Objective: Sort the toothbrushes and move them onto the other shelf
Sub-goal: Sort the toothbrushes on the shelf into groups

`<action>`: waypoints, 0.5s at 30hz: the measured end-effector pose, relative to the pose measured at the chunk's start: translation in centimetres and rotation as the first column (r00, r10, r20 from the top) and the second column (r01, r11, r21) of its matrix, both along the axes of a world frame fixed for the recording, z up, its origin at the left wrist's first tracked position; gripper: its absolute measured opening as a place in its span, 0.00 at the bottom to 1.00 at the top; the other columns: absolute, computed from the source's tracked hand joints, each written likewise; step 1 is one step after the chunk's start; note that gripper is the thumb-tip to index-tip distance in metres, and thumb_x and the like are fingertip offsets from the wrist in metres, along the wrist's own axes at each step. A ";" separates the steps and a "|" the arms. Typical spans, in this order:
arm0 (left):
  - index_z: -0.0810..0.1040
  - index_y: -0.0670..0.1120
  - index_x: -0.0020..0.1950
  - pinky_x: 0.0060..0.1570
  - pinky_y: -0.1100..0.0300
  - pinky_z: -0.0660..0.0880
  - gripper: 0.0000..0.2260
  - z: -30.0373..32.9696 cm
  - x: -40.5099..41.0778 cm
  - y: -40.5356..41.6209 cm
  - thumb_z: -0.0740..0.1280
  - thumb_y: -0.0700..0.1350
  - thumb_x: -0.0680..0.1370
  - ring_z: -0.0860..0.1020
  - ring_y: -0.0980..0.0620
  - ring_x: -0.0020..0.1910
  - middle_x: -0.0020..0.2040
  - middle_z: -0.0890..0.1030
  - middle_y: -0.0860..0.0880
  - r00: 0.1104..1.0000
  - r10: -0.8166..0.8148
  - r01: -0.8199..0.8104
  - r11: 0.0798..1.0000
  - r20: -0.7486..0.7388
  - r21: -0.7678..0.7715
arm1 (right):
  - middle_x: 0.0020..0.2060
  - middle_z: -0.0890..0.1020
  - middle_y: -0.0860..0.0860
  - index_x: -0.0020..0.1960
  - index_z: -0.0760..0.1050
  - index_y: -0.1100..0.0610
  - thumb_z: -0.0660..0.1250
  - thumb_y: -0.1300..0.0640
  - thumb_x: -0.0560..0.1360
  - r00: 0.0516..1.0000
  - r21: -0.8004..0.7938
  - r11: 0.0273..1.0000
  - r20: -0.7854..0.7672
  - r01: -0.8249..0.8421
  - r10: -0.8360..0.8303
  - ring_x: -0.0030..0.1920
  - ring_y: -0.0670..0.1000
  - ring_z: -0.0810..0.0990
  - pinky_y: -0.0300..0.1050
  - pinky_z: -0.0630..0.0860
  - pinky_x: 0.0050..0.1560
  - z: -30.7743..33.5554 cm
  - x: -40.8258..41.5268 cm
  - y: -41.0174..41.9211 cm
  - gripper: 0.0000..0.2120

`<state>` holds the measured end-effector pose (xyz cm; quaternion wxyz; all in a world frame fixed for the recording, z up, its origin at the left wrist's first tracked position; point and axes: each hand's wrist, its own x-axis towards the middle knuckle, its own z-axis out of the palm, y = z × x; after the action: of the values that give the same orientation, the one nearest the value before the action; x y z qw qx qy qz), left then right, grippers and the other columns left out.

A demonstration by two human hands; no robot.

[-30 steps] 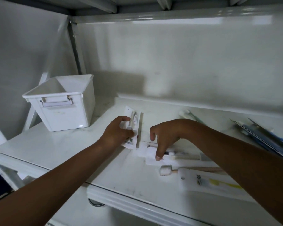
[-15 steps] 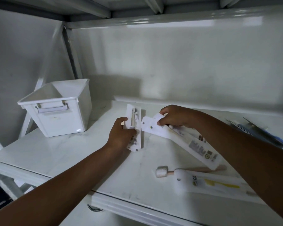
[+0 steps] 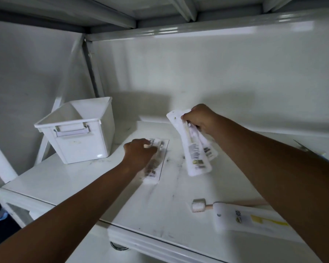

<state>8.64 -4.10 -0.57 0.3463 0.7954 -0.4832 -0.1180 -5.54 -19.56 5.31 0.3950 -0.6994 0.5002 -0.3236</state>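
1. Step in hand: mid-sort, gathering like packs. Nothing moved to the other shelf yet, by the look of it; all visible toothbrushes on or above this shelf (image 3: 84,179).
2. Far left: white storage bin (image 3: 78,130) with handle, upright, apart from both hands. Looks empty from here. Possible drop point, not confirmed.
3. Left hand (image 3: 139,154): arm stretched forward, palm down, fingers curled over the top of a flat blister-packed toothbrush (image 3: 156,164) lying on the shelf. Pressing or gripping it there; not lifted.
4. Right hand (image 3: 199,120): arm reaching further in and raised, fingers clenched round the top ends of two white sleeved toothbrush packs (image 3: 196,158). Packs hanging down, tilted, clear of the shelf surface, just right of the blister pack.
5. Lower right, near shelf front edge: loose wooden-handled toothbrush (image 3: 199,205), bristles facing left, touching another white boxed toothbrush (image 3: 241,221) with yellow print. Both untouched.
6. Far right edge: something dark and thin (image 3: 302,147), too blurred to identify.
7. Next move, likely: bring the held pair and the blister pack together or bin them, then collect the two by the front edge. Needs a firm pinch — slick sleeves could slide out.
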 end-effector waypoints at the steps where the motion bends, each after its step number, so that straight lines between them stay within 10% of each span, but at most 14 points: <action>1: 0.81 0.44 0.55 0.67 0.51 0.67 0.22 0.1 -0.4 -0.1 0.64 0.58 0.72 0.76 0.45 0.62 0.60 0.81 0.45 0.984 -0.064 0.047 0.994 -0.169 -0.099 | 0.34 0.77 0.58 0.38 0.74 0.61 0.69 0.64 0.71 0.994 0.077 0.997 0.107 0.016 -0.024 0.33 0.54 0.76 0.43 0.76 0.38 -0.4 0.8 0.0 0.04; 6: 0.78 0.34 0.57 0.49 0.46 0.77 0.23 0.8 -1.5 -0.7 0.65 0.54 0.77 0.80 0.39 0.45 0.46 0.82 0.36 0.597 -0.258 0.252 0.959 -0.759 -0.128 | 0.30 0.76 0.58 0.36 0.75 0.62 0.65 0.66 0.73 0.925 0.322 0.946 0.349 0.031 -0.149 0.31 0.56 0.76 0.54 0.79 0.49 -3.2 4.4 0.6 0.06; 15: 0.69 0.44 0.29 0.24 0.65 0.64 0.16 -0.6 2.0 -1.2 0.70 0.42 0.74 0.71 0.49 0.24 0.27 0.72 0.47 0.904 -0.020 0.010 1.000 -0.426 -0.027 | 0.31 0.78 0.59 0.32 0.72 0.60 0.70 0.60 0.70 0.970 0.253 0.961 0.183 0.108 -0.157 0.42 0.64 0.84 0.64 0.81 0.49 -6.7 5.5 0.6 0.11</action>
<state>10.68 -5.31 -1.15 0.4521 0.7425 -0.4033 -0.2858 -0.08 -18.96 -1.39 0.5030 -0.5744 0.5393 -0.3553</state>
